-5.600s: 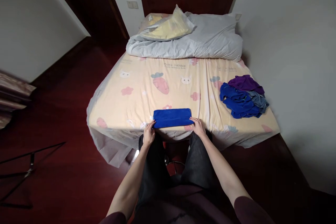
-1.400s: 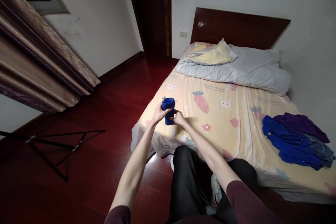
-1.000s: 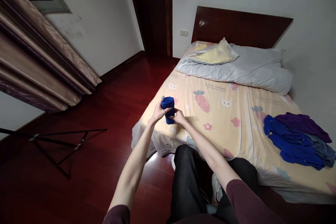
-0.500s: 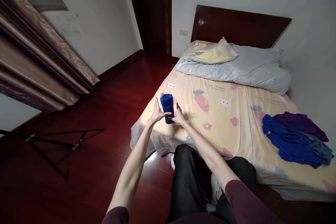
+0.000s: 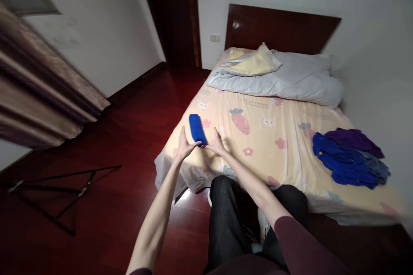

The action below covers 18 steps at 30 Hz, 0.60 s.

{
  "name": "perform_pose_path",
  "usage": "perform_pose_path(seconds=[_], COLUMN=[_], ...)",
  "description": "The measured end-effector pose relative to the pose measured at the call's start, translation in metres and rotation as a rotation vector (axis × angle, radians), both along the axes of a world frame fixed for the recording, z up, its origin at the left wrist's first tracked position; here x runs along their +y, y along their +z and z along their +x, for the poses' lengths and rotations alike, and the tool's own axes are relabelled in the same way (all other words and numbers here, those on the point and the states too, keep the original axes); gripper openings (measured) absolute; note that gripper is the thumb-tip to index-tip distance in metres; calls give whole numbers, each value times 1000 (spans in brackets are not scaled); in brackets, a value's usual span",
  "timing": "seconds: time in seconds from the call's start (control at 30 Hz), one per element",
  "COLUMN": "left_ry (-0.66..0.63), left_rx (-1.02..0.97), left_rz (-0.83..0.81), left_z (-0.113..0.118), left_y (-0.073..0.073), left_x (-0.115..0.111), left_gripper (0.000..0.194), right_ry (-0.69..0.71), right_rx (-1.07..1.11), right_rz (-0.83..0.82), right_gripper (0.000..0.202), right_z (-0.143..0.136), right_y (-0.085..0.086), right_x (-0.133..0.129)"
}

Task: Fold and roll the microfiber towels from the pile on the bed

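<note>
A blue cloth [image 5: 197,129], folded into a narrow strip, lies near the left edge of the bed [image 5: 258,137]. At its lower left is my left hand [image 5: 186,146], fingers spread and pointing away from me, thumb reaching to the cloth's near end. My right hand [image 5: 217,144] mirrors it on the right side, its thumb at the same near end and its fingers stretched out and apart from the cloth. Both hands look open, with the cloth between them. The undersides of the fingers are partly hidden.
Crumpled blue clothing [image 5: 342,161] lies on the bed's right side beside a purple garment [image 5: 358,141] and a grey-blue one [image 5: 376,167]. A grey quilt [image 5: 300,79] is bunched near the headboard [image 5: 280,30]. Black tripod legs [image 5: 74,191] stand on the floor at left.
The folded blue cloth stood between my hands, its rolled end upward. Now it lies lower as a flat-looking strip, and my fingers have come away from its sides. The view has shifted right.
</note>
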<state>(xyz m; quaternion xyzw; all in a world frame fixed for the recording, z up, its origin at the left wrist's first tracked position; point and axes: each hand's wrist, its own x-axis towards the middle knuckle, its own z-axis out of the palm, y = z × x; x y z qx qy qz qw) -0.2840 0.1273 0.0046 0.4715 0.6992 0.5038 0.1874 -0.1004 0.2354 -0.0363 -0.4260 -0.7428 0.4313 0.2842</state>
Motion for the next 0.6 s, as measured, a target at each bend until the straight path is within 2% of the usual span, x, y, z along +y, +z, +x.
perform_pose_path(seconds=[0.07,0.13,0.2,0.27,0.33,0.4,0.47,0.53,0.6], left_ry=[-5,-80,-189,-290,-317,-328,-320,-309,-309], left_rx=[70,97,111,204,380,521,632,714,774], left_rz=[36,17,-111,-318,-452,-504,-499,-470,-450], left_z=[37,94,161,225,273,302,313,314,311], left_y=[-7,-28,-57,-83,-99,-103,-102,-98,-96], left_x=[-23,-57,-103,-153,-194,-217,-221,-216,-210], left_gripper=[96,73,64,59,59,55,51,47,44], right_ry=[1,-6,-74,-199,-409,-631,-647,-568,-566], right_rx=[48,98,136,202,270,324,384,420,440], right_rz=[10,-1,-46,-139,-248,-347,-398,-362,-266], right_gripper=[114,88,71,57,46,43,43,43,41], right_z=[23,65,127,199,268,320,352,371,391], right_y=[-3,-15,-35,-57,-74,-82,-78,-64,-41], right_x=[-15,-33,-61,-103,-153,-196,-217,-213,-184])
